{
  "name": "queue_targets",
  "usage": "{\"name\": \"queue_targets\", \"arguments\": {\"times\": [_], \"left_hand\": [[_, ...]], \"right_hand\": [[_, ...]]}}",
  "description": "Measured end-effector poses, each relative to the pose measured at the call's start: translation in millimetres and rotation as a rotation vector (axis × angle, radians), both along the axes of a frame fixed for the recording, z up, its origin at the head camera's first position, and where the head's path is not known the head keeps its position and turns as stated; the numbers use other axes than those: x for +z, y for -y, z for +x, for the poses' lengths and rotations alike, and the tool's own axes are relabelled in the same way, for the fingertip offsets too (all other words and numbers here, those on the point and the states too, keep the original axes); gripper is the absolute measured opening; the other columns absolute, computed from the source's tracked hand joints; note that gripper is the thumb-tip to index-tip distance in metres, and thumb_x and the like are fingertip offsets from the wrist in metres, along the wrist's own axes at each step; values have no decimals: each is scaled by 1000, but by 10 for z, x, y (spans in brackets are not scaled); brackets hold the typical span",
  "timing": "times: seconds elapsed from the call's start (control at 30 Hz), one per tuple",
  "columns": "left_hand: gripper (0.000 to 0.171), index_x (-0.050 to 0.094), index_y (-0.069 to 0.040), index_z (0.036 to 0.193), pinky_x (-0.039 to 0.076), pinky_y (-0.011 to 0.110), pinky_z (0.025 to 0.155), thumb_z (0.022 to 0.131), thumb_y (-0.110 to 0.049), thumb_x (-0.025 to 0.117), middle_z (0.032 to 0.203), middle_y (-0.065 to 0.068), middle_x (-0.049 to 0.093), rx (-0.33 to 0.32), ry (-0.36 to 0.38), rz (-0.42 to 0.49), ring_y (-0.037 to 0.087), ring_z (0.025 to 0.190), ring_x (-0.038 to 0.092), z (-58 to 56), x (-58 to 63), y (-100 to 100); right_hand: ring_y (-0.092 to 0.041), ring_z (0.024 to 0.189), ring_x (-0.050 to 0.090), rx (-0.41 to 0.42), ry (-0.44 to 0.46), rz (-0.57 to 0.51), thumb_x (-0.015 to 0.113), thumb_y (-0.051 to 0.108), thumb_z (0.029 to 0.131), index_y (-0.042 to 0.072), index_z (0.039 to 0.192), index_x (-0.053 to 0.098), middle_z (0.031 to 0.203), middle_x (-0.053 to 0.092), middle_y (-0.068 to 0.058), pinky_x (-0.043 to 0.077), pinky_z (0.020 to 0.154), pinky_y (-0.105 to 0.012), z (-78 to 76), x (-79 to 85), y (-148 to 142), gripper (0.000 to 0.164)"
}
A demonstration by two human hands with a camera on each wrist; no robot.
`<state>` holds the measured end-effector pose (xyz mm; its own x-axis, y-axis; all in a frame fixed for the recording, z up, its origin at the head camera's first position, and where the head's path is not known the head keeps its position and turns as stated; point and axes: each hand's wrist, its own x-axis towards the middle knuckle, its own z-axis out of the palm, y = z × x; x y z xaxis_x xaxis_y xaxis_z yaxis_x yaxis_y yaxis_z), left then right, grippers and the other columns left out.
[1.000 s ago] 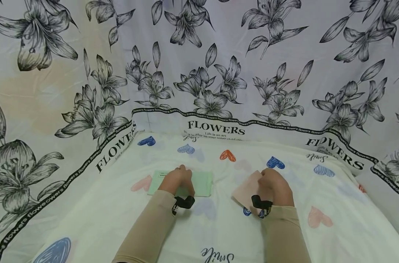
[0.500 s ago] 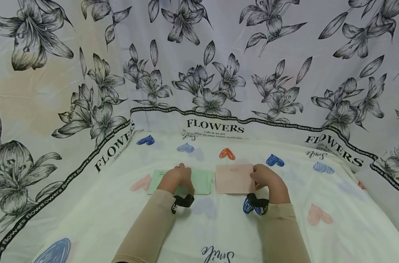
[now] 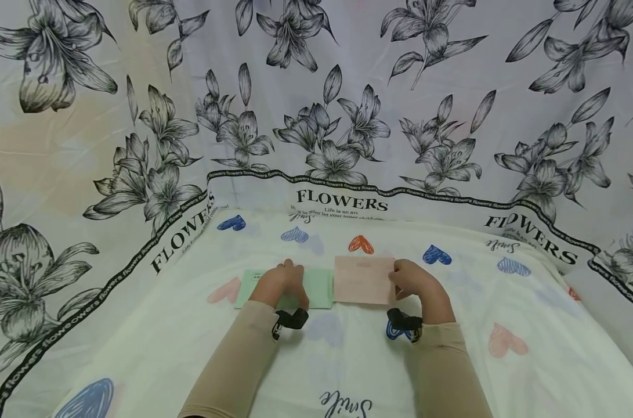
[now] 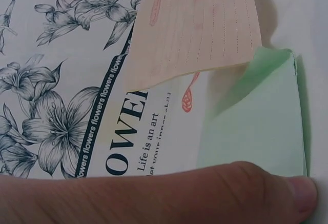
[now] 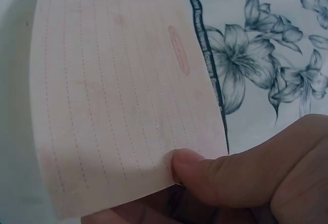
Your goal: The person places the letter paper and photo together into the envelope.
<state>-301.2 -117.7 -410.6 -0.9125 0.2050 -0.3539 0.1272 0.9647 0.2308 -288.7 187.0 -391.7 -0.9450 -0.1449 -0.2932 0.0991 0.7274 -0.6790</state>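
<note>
My left hand (image 3: 282, 284) grips a light green envelope (image 3: 318, 288) lying on the sheet, with fingers over its far edge and the thumb along its near edge. In the left wrist view the envelope's right end (image 4: 274, 62) gapes a little, its corner lifted. My right hand (image 3: 420, 287) pinches a pale pink sheet of lined letter paper (image 3: 364, 280) by its right edge, thumb on the lined face. Faint dotted lines and a small red oval print show on the paper (image 5: 115, 90). The paper's left edge stands right at the envelope's open end.
A white bedsheet-like cloth (image 3: 316, 360) with coloured hearts covers the surface. Behind it hangs a white curtain (image 3: 347, 87) printed with black lilies and the word FLOWERS. Black straps (image 3: 404, 319) circle both wrists.
The right hand has turned the pink paper from a tilted position to level with the envelope and moved it left, up to the envelope's end. The left hand and envelope have stayed nearly still.
</note>
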Motion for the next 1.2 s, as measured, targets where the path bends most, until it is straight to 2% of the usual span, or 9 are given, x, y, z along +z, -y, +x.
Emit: {"name": "queue_targets", "arguments": {"times": [0.17, 0.23, 0.37, 0.5, 0.67, 0.87, 1.03, 1.2], "left_hand": [[84, 56, -10, 137, 49, 49, 87, 67, -38, 93, 120, 15, 46, 8, -1, -6, 30, 103, 47, -42, -89, 19], [83, 56, -10, 136, 49, 48, 87, 67, -39, 92, 121, 15, 45, 4, -5, -14, 30, 104, 47, -31, -80, 23], [77, 57, -8, 133, 49, 48, 86, 69, -36, 91, 120, 15, 46, 10, -4, -7, 30, 102, 48, 35, 25, 7], [77, 56, -9, 135, 49, 47, 87, 71, -36, 90, 120, 15, 46, 16, 19, -9, 29, 103, 47, 81, 81, -4], [82, 55, -7, 138, 49, 48, 89, 71, -37, 91, 123, 17, 45, -1, 9, -4, 30, 105, 47, 82, 83, -12], [84, 55, -6, 138, 50, 50, 89, 70, -38, 93, 124, 18, 46, -7, 6, -2, 31, 105, 47, 72, 56, -13], [88, 54, -5, 140, 50, 50, 90, 69, -39, 93, 125, 18, 46, 2, -3, -9, 31, 106, 47, 52, 73, -15], [89, 53, -4, 141, 49, 50, 91, 69, -38, 93, 126, 19, 46, -9, -1, -4, 31, 106, 47, 40, 81, -19]], "right_hand": [[-28, 79, 65, 6, -10, 25, 46, 2, 104, -13, 117, 53, 94, 62, -22, 59, 69, -37, -4, -37, 76, 21], [-28, 78, 67, -17, -36, 9, 46, 2, 104, -14, 125, 51, 100, 63, -23, 60, 68, -37, -8, -37, 84, 27], [-28, 80, 69, -57, -74, -47, 44, 4, 106, -14, 140, 43, 115, 60, -28, 60, 69, -38, -13, -24, 104, 39], [-27, 79, 68, -23, -53, -29, 45, 3, 105, -15, 139, 44, 114, 61, -27, 60, 69, -37, 9, -2, 133, 39], [-26, 75, 66, 10, -52, 50, 49, 3, 102, -14, 136, 49, 111, 61, -25, 59, 67, -36, 50, 55, 138, 38], [-23, 70, 66, 36, -58, 51, 54, 6, 101, -10, 141, 49, 113, 62, -23, 58, 66, -34, 46, 41, 144, 44], [-22, 72, 67, 68, -105, 73, 54, 9, 101, -8, 141, 52, 117, 65, -23, 57, 68, -35, 26, 74, 164, 43], [-20, 71, 67, 72, -168, 164, 55, 10, 102, -8, 138, 58, 118, 67, -24, 55, 67, -35, 43, 146, 157, 41]]}}
